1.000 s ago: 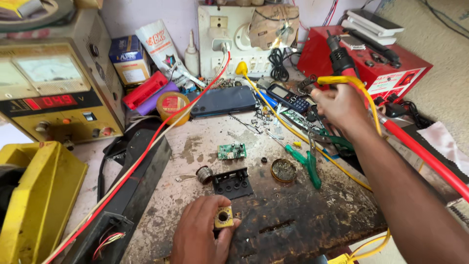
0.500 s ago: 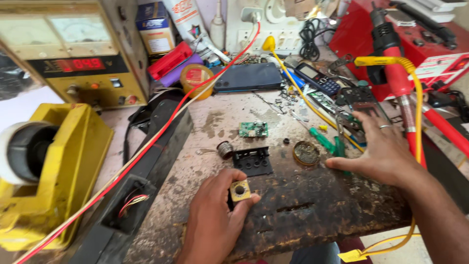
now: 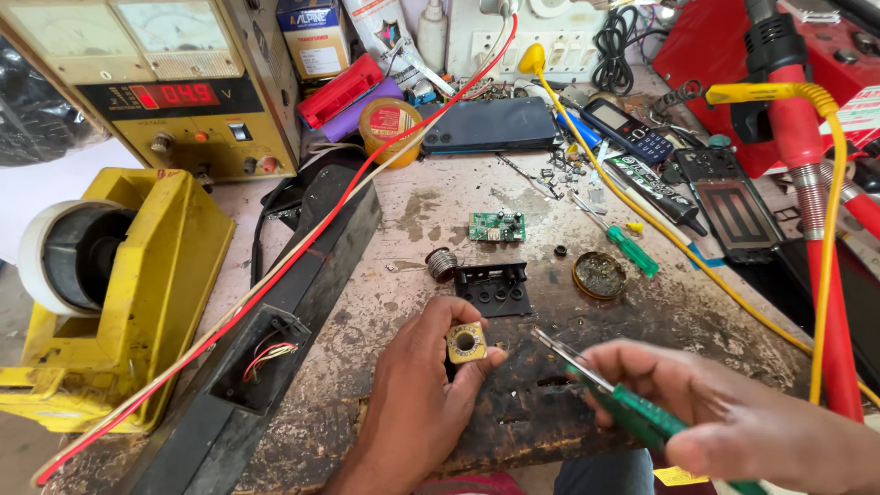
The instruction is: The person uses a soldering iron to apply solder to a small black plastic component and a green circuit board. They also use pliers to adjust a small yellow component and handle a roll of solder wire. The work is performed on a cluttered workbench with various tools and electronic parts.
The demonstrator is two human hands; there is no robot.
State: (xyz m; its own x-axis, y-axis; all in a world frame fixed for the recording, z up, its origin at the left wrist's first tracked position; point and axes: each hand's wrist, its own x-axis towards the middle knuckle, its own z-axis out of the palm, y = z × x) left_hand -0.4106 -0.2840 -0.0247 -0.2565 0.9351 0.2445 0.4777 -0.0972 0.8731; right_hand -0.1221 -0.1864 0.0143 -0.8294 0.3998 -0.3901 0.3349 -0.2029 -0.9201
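Note:
My left hand (image 3: 417, 403) pinches a small square yellow part with a round hole (image 3: 466, 342) just above the worn bench top. My right hand (image 3: 724, 417) grips a green-handled metal tool (image 3: 616, 394); its thin silver tip points left, close to the yellow part without touching it. Just beyond lie a black plastic cover with holes (image 3: 495, 288), a small solder spool (image 3: 442, 264) and a green circuit board (image 3: 497, 227).
A yellow tape dispenser (image 3: 128, 293) and a meter box (image 3: 174, 82) stand at left. A long black casing (image 3: 284, 321) carries red and white wires. A phone (image 3: 486, 124), a round tin (image 3: 599, 275), a green screwdriver (image 3: 632, 249) and a red hose (image 3: 816, 238) crowd the right.
My right hand has come down from the back right with the green-handled tool and now holds its tip by the yellow part. My left hand keeps the part in the same grip.

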